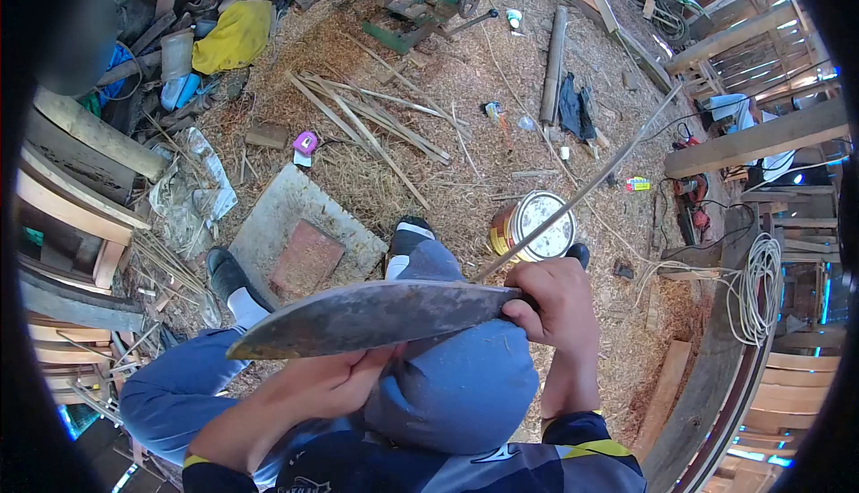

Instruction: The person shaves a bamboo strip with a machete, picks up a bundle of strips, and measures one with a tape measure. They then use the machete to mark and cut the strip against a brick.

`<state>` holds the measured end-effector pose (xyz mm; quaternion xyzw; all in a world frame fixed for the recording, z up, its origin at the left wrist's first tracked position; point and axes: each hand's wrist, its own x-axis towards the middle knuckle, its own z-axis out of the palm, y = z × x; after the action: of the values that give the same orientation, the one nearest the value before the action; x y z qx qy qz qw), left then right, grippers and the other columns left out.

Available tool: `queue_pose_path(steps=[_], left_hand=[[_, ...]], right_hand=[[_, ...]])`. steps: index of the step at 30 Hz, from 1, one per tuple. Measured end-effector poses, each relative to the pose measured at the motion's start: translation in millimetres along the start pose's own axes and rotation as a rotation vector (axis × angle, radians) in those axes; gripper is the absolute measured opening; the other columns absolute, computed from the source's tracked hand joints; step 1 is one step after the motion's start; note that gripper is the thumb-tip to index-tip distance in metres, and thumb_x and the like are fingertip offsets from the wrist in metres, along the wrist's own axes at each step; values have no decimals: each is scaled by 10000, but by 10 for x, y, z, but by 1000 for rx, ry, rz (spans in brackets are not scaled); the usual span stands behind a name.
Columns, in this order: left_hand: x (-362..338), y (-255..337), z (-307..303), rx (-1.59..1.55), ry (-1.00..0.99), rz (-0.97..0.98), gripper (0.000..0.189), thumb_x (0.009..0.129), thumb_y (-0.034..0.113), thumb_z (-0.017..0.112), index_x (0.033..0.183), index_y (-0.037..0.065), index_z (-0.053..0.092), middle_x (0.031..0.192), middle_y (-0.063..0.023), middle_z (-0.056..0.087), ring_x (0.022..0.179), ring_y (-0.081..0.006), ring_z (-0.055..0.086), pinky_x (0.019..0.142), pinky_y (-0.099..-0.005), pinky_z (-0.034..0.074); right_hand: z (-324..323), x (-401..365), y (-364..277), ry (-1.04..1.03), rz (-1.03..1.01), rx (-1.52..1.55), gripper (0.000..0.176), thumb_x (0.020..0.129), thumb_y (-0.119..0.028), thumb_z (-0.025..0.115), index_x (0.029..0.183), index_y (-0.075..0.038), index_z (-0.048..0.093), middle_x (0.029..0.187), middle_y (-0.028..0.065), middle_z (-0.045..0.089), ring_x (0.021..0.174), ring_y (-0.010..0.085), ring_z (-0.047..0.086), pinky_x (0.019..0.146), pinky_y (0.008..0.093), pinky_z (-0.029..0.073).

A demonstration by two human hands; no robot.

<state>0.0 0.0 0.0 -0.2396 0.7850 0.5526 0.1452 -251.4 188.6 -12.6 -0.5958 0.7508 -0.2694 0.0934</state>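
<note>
A broad machete point(376, 318) with a dark, stained blade lies across my lap area, its tip to the left. My right hand point(557, 303) is wrapped round its handle, which is mostly hidden in the fist. Behind the blade a long thin wooden stick point(617, 151) slants away to the upper right. My left hand point(344, 381) is below the blade, closed in line with the stick's near end; the blade covers its fingertips and that end. My bent knee point(465, 381) is under the blade.
A lidded paint bucket point(548, 229) stands ahead. Several wood strips point(376, 122) lie on shavings, near a pink tape measure point(305, 144). A flat slab point(255, 225) with a reddish tile point(309, 259) is between my feet. Coiled rope point(759, 292) hangs at right; a green vise-like tool point(420, 14) is farther off.
</note>
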Motion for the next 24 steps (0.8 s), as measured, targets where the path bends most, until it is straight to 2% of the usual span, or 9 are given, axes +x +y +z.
queue_pose_path(steps=[2,5,8,11,14,17,20,23,24], left_hand=[[-95,-37,51,-172,83,46,273,1071,262,581,1251,95,701,1207,-86,743,1115,-225,689,998,-373,509],[26,4,0,87,111,177,255,1086,209,546,1258,96,696,1169,-68,747,1073,-202,691,951,-355,528],[128,159,-57,114,57,117,255,1090,204,530,1240,91,702,1111,-63,752,1037,-191,691,922,-348,539],[81,35,-56,35,20,113,264,1067,220,538,1239,87,687,1150,-142,722,1091,-340,681,939,-407,513],[-120,-75,-16,-142,120,108,258,1072,218,537,1240,95,690,1150,-122,731,1114,-298,686,952,-387,512],[-207,-79,-73,-252,11,-106,253,1074,212,541,1248,114,695,1151,-101,735,1123,-257,684,971,-364,504],[-87,-70,-15,-121,118,57,245,1074,208,540,1235,121,703,1117,-93,738,1089,-258,689,960,-358,509],[-6,86,-19,-45,91,-44,232,1072,206,544,1221,123,702,1099,-80,738,1059,-261,689,942,-365,510],[2,66,-18,-42,97,11,224,1070,203,542,1200,108,698,1078,-87,731,1034,-259,689,921,-361,513]], right_hand=[[14,-29,2,-7,12,37,375,853,-455,756,850,-94,657,687,93,626,663,342,655,585,444,489],[55,61,-1,15,-36,20,379,858,-458,750,832,-94,646,677,91,623,659,334,656,579,439,490],[21,105,-42,-25,-43,-18,385,859,-462,747,817,-96,635,679,90,630,656,331,658,577,435,492],[-26,99,-86,-21,-28,-57,391,858,-468,748,812,-99,630,682,91,634,648,332,656,574,432,493],[-10,74,-27,-16,-35,-40,390,857,-471,750,817,-101,631,679,90,635,641,333,655,572,434,493],[-22,91,-19,-67,-6,-12,381,857,-468,751,831,-104,642,681,91,639,641,336,657,571,434,494],[-10,122,-52,-65,-24,-34,372,859,-464,751,836,-106,649,686,90,644,646,340,659,570,433,494],[6,137,-85,-52,-33,-31,367,862,-459,750,843,-107,651,689,91,646,645,342,657,567,432,492],[8,121,-92,-44,-24,-20,366,865,-457,748,841,-106,647,687,92,643,644,343,655,566,434,491]])
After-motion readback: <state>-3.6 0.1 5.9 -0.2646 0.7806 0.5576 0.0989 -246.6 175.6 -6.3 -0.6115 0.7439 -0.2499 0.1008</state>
